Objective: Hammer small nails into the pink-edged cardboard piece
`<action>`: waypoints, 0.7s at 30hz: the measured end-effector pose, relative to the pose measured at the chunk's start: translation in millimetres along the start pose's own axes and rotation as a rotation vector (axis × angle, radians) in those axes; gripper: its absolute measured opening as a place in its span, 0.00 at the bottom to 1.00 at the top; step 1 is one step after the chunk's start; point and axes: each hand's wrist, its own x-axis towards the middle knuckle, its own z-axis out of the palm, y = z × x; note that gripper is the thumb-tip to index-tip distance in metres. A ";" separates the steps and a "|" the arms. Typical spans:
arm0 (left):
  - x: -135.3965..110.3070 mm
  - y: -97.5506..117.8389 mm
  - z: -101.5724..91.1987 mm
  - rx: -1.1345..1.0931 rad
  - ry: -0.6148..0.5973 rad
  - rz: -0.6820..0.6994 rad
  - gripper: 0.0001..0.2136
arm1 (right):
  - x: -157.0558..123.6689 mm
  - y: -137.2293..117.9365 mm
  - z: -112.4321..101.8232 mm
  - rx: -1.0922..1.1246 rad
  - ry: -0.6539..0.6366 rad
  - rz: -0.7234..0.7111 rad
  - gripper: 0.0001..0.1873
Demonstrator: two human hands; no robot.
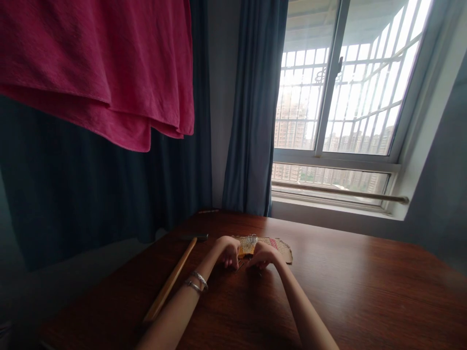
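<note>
My left hand [229, 251] is bent down at the front left edge of a flat, cardboard-like piece [285, 253] with yellow and red patches. Its fingers are curled together, and what they hold, if anything, is too small to name. Close by on the right, my right hand [261, 254] also points down with fingers drawn in, and its grip is partly hidden. Thin dark nail-like sticks [241, 265] show on the table between the hands. Several upright metal pins [252, 238] stand on the piece behind them. The hands cover part of its near side.
A hammer [171, 279] with a wooden handle lies left of my left forearm, its head away from me. The brown wooden table [350, 291] reaches a blue curtain [251, 107] and a barred window [328, 155]. A pink towel [109, 63] hangs at upper left.
</note>
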 end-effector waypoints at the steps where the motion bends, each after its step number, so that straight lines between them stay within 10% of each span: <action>1: -1.3 -1.9 -1.1 -0.024 0.034 0.023 0.14 | -0.1 1.2 -2.6 -0.009 0.053 -0.022 0.15; 9: 31.7 -5.7 -6.6 -0.320 0.815 0.382 0.12 | 17.2 9.9 -13.6 -0.086 0.662 -0.147 0.12; 21: 72.4 2.5 24.0 -0.311 1.200 0.448 0.09 | 39.4 34.3 21.5 -0.130 0.834 -0.286 0.12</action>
